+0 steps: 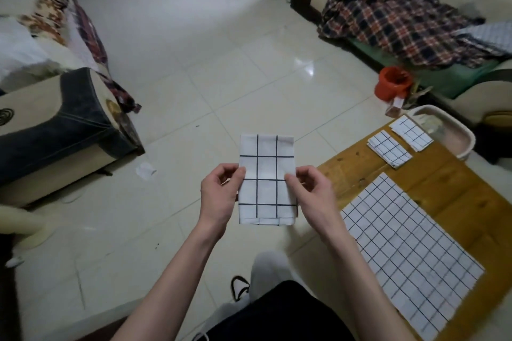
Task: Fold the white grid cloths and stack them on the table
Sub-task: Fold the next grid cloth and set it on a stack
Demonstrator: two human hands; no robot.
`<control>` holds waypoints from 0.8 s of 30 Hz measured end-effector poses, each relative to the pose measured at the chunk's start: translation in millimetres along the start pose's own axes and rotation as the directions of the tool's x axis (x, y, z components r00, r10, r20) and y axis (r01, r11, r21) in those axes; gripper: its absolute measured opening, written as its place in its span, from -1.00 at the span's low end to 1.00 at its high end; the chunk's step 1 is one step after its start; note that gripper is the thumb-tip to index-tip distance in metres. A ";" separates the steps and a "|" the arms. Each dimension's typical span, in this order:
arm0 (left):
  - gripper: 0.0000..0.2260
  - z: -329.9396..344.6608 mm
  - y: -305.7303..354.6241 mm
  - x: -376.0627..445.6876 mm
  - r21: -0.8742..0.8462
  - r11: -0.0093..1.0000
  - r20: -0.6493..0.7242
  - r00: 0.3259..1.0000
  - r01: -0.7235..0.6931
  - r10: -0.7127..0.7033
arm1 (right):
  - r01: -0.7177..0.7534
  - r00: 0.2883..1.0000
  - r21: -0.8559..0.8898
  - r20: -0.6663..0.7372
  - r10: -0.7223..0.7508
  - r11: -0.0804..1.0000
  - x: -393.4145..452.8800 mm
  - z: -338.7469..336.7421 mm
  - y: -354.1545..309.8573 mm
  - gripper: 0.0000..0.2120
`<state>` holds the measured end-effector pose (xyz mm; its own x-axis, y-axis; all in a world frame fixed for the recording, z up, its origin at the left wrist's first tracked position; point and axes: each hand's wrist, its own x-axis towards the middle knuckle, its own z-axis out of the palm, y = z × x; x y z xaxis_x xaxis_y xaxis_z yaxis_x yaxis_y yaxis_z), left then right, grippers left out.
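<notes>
White cotton with a dark grid, the folded cloth (266, 178) hangs in the air between your hands, over the tiled floor and left of the wooden table (454, 191). Your left hand (221, 191) pinches its left edge and your right hand (310, 188) pinches the right edge at about the same height, thumbs on the near face. Keep both pinches level, bring the far end down to the hemmed end below your grip, and square the edges before releasing. It looks thin and limp, several layers thick. Beyond your right hand, two folded cloths (389, 149) lie on the table, with an unfolded cloth (410, 252) nearer.
</notes>
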<state>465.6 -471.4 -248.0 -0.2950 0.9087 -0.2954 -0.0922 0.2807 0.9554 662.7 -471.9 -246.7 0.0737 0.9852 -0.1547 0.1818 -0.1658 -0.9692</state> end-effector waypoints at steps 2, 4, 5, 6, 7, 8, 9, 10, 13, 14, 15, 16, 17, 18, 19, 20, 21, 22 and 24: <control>-0.92 2.7 4.9 19.9 0.016 1.000 0.043 0.999 -0.001 0.001 | -0.009 0.999 0.021 -0.040 0.010 1.000 10.5 4.1 -5.8 -0.90; -0.92 7.0 9.3 41.6 0.034 0.999 0.078 0.997 0.000 -0.003 | -0.029 0.995 0.050 -0.090 0.034 0.998 23.8 8.3 -9.9 -0.89; -0.92 9.8 11.8 52.6 0.040 0.999 0.093 0.996 0.003 -0.007 | -0.034 0.992 0.062 -0.119 0.042 0.997 31.5 10.1 -11.3 -0.88; -0.92 12.9 14.2 63.5 0.047 0.999 0.110 0.994 0.003 -0.009 | -0.038 0.987 0.071 -0.154 0.049 0.997 39.8 11.5 -12.1 -0.86; -0.92 16.2 16.8 74.5 0.054 0.999 0.131 0.991 0.001 -0.008 | -0.039 0.981 0.070 -0.190 0.051 0.997 48.7 12.8 -12.8 -0.85; -0.91 20.2 19.3 85.9 0.061 0.998 0.154 0.988 -0.001 -0.008 | -0.038 0.974 0.065 -0.221 0.052 0.997 58.3 14.0 -13.2 -0.85; -0.91 24.5 22.4 97.9 0.070 0.998 0.175 0.984 -0.003 -0.009 | -0.038 0.968 0.062 -0.244 0.052 0.997 67.8 15.0 -13.8 -0.86; -0.91 29.1 25.4 110.7 0.080 0.997 0.195 0.981 -0.005 -0.011 | -0.043 0.964 0.066 -0.260 0.059 0.997 77.9 16.3 -13.9 -0.88; -0.92 45.9 34.6 149.2 0.105 0.994 0.249 0.968 -0.002 -0.024 | -0.058 0.952 0.087 -0.294 0.081 0.995 109.6 18.1 -12.6 -0.90; -0.91 52.3 38.1 161.6 0.114 0.993 0.265 0.964 -0.001 -0.029 | -0.062 0.946 0.094 -0.311 0.088 0.994 120.7 18.2 -12.7 -0.91; -0.91 58.9 41.9 173.1 0.125 0.992 0.283 0.959 0.000 -0.035 | -0.070 0.940 0.104 -0.327 0.100 0.992 131.6 17.7 -12.6 -0.91; -0.91 65.8 45.9 184.6 0.137 0.991 0.300 0.953 0.000 -0.042 | -0.077 0.933 0.115 -0.341 0.112 0.990 142.5 16.7 -12.8 -0.91; -0.91 72.8 50.2 195.2 0.151 0.988 0.316 0.947 0.002 -0.050 | -0.084 0.927 0.127 -0.354 0.124 0.988 152.7 15.3 -13.1 -0.91; -0.91 80.2 54.2 205.5 0.168 0.986 0.329 0.942 0.003 -0.059 | -0.089 0.921 0.140 -0.366 0.135 0.986 162.3 13.7 -13.7 -0.91; -0.91 88.0 58.3 216.0 0.185 0.983 0.342 0.937 0.004 -0.068 | -0.093 0.915 0.156 -0.377 0.146 0.983 172.1 11.7 -14.1 -0.90; -0.92 96.2 62.4 226.3 0.200 0.980 0.355 0.931 0.006 -0.078 | -0.097 0.909 0.168 -0.388 0.156 0.981 182.0 9.2 -14.2 -0.89; -0.92 104.7 66.9 236.3 0.213 0.977 0.370 0.925 0.008 -0.088 | -0.099 0.902 0.177 -0.400 0.163 0.979 191.8 6.4 -14.5 -0.89; -0.91 113.7 71.3 246.2 0.225 0.974 0.388 0.916 0.008 -0.098 | -0.099 0.893 0.185 -0.416 0.169 0.978 201.7 3.8 -15.3 -0.89; -0.86 130.8 79.1 264.0 0.253 0.968 0.432 0.894 0.007 -0.119 | -0.095 0.875 0.201 -0.450 0.178 0.975 218.8 -1.2 -16.7 -0.90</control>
<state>504.8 -168.8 -250.3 0.1586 0.9123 -0.3775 0.1491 0.3558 0.9226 677.0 -253.7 -264.1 0.5383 0.8130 -0.2221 -0.0267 -0.2469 -0.9687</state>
